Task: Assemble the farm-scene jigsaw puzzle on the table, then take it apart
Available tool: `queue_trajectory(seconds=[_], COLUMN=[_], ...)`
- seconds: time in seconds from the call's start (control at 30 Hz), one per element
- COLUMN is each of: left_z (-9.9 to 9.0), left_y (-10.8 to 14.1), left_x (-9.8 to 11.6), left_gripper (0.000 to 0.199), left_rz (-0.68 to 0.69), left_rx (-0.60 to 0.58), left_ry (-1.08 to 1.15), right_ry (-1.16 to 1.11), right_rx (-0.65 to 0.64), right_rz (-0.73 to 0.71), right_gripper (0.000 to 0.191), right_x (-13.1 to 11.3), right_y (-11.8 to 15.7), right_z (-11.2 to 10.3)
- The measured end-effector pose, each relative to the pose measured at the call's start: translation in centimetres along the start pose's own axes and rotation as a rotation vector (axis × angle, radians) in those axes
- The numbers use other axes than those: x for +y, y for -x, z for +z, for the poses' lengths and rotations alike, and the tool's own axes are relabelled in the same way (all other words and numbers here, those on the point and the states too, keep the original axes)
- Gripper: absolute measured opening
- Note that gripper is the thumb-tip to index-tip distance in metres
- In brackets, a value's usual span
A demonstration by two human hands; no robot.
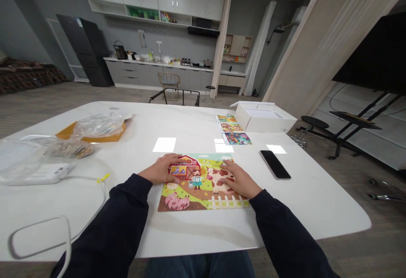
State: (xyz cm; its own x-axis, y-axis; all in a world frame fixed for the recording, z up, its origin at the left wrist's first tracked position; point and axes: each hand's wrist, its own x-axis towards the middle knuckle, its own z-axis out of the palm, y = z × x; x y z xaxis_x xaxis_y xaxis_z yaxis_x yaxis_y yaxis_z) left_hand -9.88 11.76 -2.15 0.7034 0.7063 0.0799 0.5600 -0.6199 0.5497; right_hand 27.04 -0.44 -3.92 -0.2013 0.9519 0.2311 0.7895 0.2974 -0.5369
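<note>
A colourful farm picture board (199,189) lies flat on the white table in front of me. It shows a red barn, a farmer, a brown-and-white cow, a pink pig and a white fence. My left hand (162,169) rests on its upper left part, over the barn, with the fingers stretched out. On the right side, my right hand (239,178) lies over the cow with its fingers spread. Both palms face down, and neither hand grips anything. Whether the board is one sheet or made of pieces I cannot tell.
To the right lies a black phone (275,164). Picture cards (233,127) sit beside an open white box (266,118) at the back. Leftward are an orange tray (116,136) with clear plastic, a bag of small pieces (68,147), a power strip (41,173) and a looping white cable (69,231).
</note>
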Motion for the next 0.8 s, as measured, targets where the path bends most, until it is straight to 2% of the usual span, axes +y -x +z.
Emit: queue_trajectory(seconds=[0.17,0.27,0.3,0.43,0.47,0.63,0.8], left_z=[-0.5,-0.4,-0.4,-0.2,-0.2,-0.4,-0.2], left_y=[0.1,0.2,0.2,0.4,0.4,0.6,0.4], left_x=[-0.4,-0.6,-0.7,-1.4,-1.4,-1.2,-1.1], left_gripper=[0.079,0.080,0.079,0.074,0.075,0.075,0.070], left_rz=[0.022,0.027,0.018,-0.032,-0.036,-0.037,-0.022], left_rx=[0.005,0.033,0.058,0.151,0.152,0.140,0.174], left_ry=[0.033,0.027,0.021,0.000,-0.003,-0.005,0.001], right_ry=[0.065,-0.004,-0.046,-0.098,-0.094,-0.100,-0.080], right_rx=[-0.016,-0.101,-0.092,0.186,0.213,0.108,0.107], right_rz=[-0.010,0.003,0.021,0.075,0.071,0.061,0.061], right_gripper=[0.050,0.038,0.034,0.035,0.037,0.041,0.042], right_x=[-0.4,0.4,0.8,3.1,3.7,4.8,4.6], right_y=[-2.0,-4.1,-4.7,-5.8,-5.8,-5.1,-5.3], right_z=[-0.7,-2.2,-2.6,-2.8,-2.5,-1.4,-1.2])
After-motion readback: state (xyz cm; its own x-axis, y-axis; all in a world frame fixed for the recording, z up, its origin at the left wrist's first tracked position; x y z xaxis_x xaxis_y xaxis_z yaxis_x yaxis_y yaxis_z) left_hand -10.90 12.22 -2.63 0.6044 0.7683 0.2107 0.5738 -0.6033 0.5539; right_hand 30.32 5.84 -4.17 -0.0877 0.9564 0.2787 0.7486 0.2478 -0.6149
